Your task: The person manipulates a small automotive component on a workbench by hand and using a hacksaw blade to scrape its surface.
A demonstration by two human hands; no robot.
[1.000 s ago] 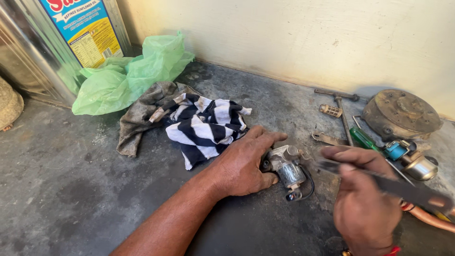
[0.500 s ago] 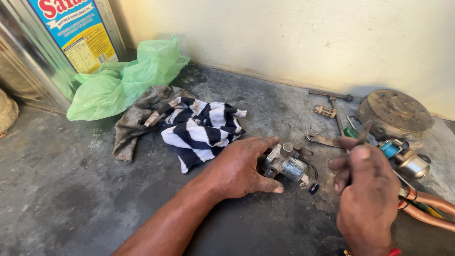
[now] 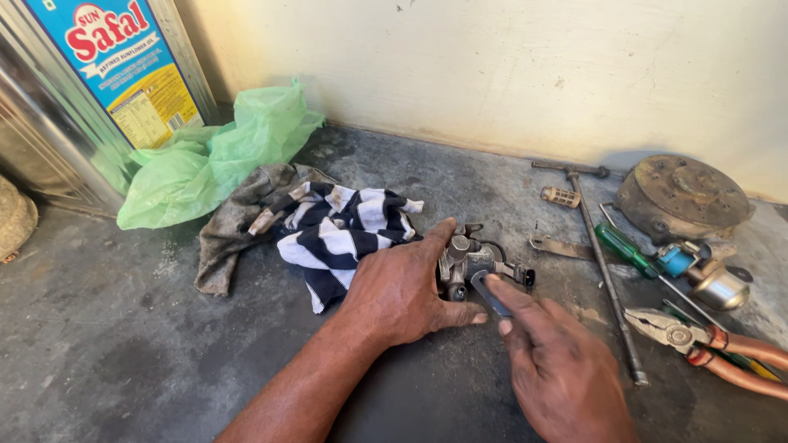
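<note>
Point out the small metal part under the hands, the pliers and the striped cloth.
metal part [image 3: 476, 261], head view, top of its body.
pliers [image 3: 669, 330], head view, jaw pivot.
striped cloth [image 3: 345, 226], head view, middle folds.

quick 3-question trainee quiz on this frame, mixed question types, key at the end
1. True or false: the left hand rests on the small metal part on the floor.
2. What lies nearest the part on its left side? A) striped cloth B) pliers C) green bag
3. Which tool does the right hand press against the part?

Key:
1. True.
2. A.
3. A thin dark tool; its kind cannot be told.
</note>
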